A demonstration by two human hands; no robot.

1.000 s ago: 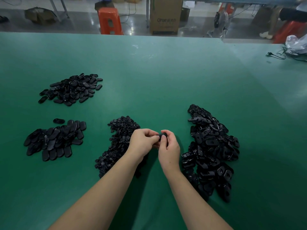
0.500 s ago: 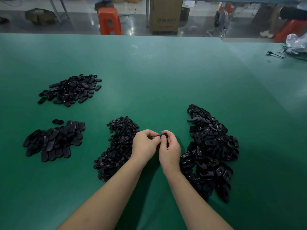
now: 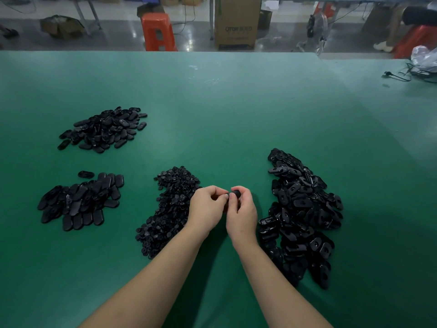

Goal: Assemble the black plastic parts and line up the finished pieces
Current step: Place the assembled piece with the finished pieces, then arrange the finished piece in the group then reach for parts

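Note:
My left hand and my right hand meet over the green table, fingers curled together round one small black plastic part. Only the part's rounded top shows between my fingertips. A heap of small black inserts lies just left of my left hand. To the right of my right hand sits a long heap of black oval shells. At the near left, finished pieces lie partly in rows, with another pile of black ovals behind them.
A single black oval piece lies apart above the lined-up group. Cables and a plastic bag sit at the far right edge. Beyond the table stand an orange stool and a cardboard box.
My hands stay together on the same part, only the fingers shifting slightly. The piles have not moved.

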